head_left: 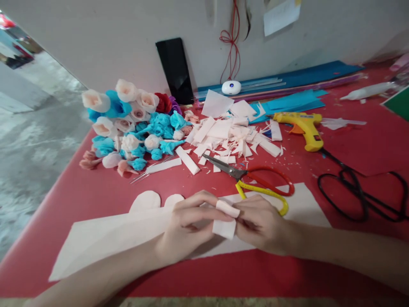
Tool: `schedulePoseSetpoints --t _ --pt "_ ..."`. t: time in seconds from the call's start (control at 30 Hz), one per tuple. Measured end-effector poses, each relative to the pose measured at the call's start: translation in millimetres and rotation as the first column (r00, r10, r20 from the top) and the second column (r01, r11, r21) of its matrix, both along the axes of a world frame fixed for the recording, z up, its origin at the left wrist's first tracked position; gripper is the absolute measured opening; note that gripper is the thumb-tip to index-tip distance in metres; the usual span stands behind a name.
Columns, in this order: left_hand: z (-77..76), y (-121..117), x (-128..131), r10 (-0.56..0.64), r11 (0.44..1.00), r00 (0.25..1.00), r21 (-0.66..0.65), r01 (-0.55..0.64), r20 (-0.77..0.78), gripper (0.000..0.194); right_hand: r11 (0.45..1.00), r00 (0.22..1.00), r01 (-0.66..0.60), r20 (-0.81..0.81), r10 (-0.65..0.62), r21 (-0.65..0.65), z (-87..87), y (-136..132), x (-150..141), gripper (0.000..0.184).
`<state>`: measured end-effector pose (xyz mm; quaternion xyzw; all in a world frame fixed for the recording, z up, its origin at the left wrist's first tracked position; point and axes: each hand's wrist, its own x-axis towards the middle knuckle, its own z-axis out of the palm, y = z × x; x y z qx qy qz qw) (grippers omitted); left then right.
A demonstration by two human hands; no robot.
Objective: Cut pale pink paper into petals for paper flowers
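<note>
Pale cream paper, a small paper piece (224, 230), sits between both hands, just on the near side of the scissors (240, 173). One narrow part curls over the fingertips and a squarish flap hangs below; whether the two join behind the fingers I cannot tell. The left hand (193, 228) reaches in with its fingers slightly spread along their length, the tips closed on the paper. The right hand (265, 226), nearest the scissors' yellow handle, has its fingers bunched together, pinching the paper's other edge.

The step in hand looks like folding or rolling this piece by fingertip. Carrying on would seem to call for one pinch held firm while the other turns the paper, lightly enough not to crease it.

Under the hands and partly under the scissors' handles lies a long paper sheet (118, 234); two rounded paper cutouts (146, 201) show at its far edge, left of the scissors. Beyond the scissors is a heap of paper offcuts (220, 128), with paper flowers (139, 113) massed to its left. Right of the scissors, a yellow glue gun (300, 121) rests on the red tabletop (351, 149).
</note>
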<state>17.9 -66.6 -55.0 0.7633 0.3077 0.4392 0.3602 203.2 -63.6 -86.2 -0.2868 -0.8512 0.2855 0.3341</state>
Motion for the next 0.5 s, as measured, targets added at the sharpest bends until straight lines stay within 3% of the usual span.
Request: schedulePoseSetpoints --t 0.37,0.5 --pt "-5.5 -1 -2 -0.002 0.998 1.0 -0.069 0.004 0.029 0.025 0.999 0.999 0.048 0.002 -0.048 0.011 -8.8 -2 -3 0.017" --pt "-4.5 -1 -2 0.011 0.99 0.997 -0.139 -0.001 0.071 0.023 0.997 0.997 0.071 0.015 -0.071 -0.002 3.3 4 0 0.014"
